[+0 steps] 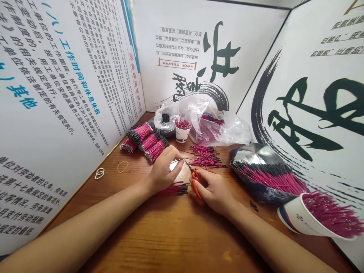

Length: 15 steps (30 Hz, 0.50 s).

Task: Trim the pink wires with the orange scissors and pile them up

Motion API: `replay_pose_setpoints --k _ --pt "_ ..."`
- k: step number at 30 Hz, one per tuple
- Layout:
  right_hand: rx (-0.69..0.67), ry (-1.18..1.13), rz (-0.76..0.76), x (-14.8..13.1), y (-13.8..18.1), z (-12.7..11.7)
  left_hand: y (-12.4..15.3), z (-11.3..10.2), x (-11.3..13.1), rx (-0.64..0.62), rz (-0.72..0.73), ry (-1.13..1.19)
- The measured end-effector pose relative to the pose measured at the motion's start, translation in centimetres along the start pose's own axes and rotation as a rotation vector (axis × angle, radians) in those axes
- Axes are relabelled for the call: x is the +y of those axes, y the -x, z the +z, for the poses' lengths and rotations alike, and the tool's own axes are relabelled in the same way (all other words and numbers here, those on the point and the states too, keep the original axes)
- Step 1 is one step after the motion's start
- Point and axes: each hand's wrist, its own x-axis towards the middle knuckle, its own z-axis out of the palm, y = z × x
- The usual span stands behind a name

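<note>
From my remote seat: nearest, at right, a tipped paper cup (295, 218) spills magenta wires, an open bag (256, 184) of more just behind. Mid-table, the left hand (162, 174) pinches a single wire (179, 160) between closed fingertips. The right hand (214, 189) is clenched round the orange scissors (195, 180), blades at that wire. A small loose bunch (174, 188) lies beside the left hand, rubber bands (123, 166) off to its left. Farther back, banded bundles (148, 142) look finished. The loose pile (206, 155) crowding the scissors' tips, a small cup (182, 133) and plastic bags (224, 129) suggest, by my reckoning, much remains. Printed boards (71, 76) wall the table (170, 235) on three sides.
</note>
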Motion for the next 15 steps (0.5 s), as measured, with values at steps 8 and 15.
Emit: replay_pose_setpoints --k 8,15 --pt "-0.004 0.001 0.004 0.24 0.01 0.15 0.06 0.02 -0.06 0.003 0.008 -0.018" --pt "-0.016 0.004 0.009 0.23 0.01 0.14 0.01 0.04 -0.09 -0.002 0.024 -0.012"
